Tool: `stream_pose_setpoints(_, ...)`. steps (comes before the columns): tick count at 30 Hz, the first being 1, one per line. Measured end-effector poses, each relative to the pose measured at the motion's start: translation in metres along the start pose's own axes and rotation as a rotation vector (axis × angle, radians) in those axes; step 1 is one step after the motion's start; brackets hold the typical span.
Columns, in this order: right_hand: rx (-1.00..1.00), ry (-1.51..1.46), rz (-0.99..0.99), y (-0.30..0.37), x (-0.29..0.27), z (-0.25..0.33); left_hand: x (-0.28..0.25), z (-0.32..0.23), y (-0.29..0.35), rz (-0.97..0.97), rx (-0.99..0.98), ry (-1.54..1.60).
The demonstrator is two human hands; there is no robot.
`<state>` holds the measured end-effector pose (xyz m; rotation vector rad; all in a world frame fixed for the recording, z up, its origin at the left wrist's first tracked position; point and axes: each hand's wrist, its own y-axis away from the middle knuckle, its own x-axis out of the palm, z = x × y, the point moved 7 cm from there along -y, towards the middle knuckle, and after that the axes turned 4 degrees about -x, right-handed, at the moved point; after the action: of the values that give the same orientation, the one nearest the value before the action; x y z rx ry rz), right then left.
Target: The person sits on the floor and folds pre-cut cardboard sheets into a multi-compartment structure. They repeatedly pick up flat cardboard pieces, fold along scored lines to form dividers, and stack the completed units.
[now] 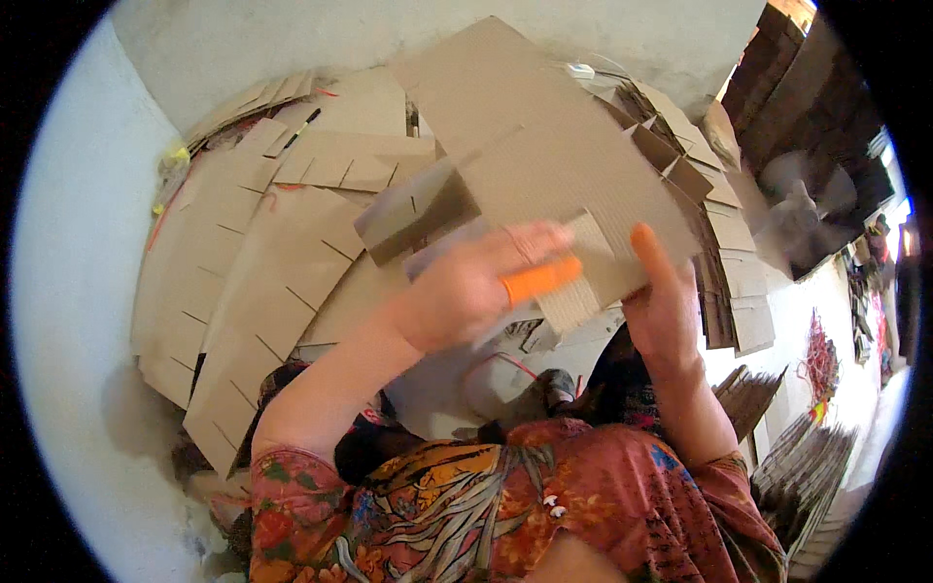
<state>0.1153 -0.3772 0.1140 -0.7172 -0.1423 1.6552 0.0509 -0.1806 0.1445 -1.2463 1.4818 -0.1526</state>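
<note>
A large plain cardboard sheet is held up before me, tilted, with its near end toward my body. My right hand grips its near right corner, the orange-covered thumb on top and the fingers mostly hidden beneath. A smaller cardboard piece overlaps the sheet's near edge. My left hand, slightly blurred, stretches its fingers rightward across this piece; one digit wears an orange cover. Both that digit and the fingers lie on the visible side. Folded cardboard partitions stand just beyond the left hand.
Slotted cardboard sheets lie fanned out on the left, with a black marker on them. More cardboard stacks line the right side, near a fan. Bundled cardboard strips stand at lower right. A pale wall bounds the left.
</note>
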Motion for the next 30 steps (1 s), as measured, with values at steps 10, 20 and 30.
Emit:
stream_pose_setpoints(10,-0.039,-0.249,-0.042,0.009,-0.008,0.035,-0.108,0.165,0.073,-0.602,-0.852,0.279)
stream_pose_setpoints(20,-0.277,0.06,0.099,0.01,0.014,0.067,-0.09,0.209,0.101,-0.567,-0.995,0.436)
stream_pose_setpoints(30,-0.188,0.121,0.237,-0.002,0.029,0.058,-0.074,0.221,0.122,-0.612,-1.081,0.515)
